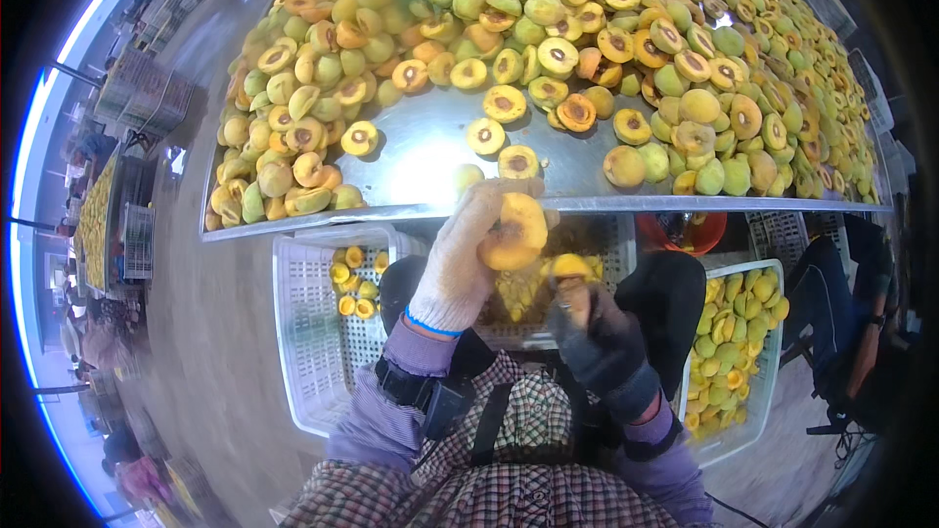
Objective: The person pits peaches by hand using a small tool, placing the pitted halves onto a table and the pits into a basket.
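My left hand [458, 264], in a white knit glove, grips a cut peach half [517, 231] at the table's front edge, its brownish cut side showing. My right hand [605, 345], in a dark glove, is lower and to the right, fingers curled and blurred. A yellow fruit half [572, 266] appears just above its fingertips; whether the hand holds it or a tool, I cannot tell. Beneath both hands is a crate [517, 339] with yellow fruit pieces. Ahead, a steel-topped table [418, 117] bears a large heap of halved peaches [543, 7], many with stones visible.
A white plastic crate [282, 330] at my left contains several yellow halves. To my right stands another crate [770, 389] full of fruit halves. A red basin [715, 235] sits under the table's edge. Another person's leg [829, 286] is at far right. Stacked crates [139, 92] stand far left.
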Motion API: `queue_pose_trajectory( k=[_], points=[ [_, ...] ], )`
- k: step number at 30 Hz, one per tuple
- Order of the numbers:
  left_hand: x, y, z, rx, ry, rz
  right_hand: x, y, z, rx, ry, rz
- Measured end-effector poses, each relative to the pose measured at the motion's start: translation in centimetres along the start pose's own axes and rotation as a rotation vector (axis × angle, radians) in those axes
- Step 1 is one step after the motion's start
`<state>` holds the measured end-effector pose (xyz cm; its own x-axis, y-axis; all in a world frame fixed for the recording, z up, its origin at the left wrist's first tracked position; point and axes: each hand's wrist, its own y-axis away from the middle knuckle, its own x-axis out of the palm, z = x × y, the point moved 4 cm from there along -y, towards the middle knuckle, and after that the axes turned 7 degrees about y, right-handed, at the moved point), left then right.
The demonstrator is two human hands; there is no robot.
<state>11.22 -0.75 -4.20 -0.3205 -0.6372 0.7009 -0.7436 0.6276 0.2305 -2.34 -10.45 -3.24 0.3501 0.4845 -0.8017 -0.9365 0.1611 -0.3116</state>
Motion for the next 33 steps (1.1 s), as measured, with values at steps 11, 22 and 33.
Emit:
queue_pose_trajectory(
  k=[11,22,33],
  points=[
    [3.7,2.5,-0.2,0.259,-1.154,-0.043,-0.6,0.5,-0.2,0.136,-0.089,0.13],
    [3.6,3.7,2.2,0.042,0.182,-0.088,0.4,1.5,0.1,0.344,-0.499,0.108],
    [6.3,5.1,-0.2,0.059,-0.343,0.026,3.6,4.6,-1.1,0.654,-1.381,0.591]
  ],
)
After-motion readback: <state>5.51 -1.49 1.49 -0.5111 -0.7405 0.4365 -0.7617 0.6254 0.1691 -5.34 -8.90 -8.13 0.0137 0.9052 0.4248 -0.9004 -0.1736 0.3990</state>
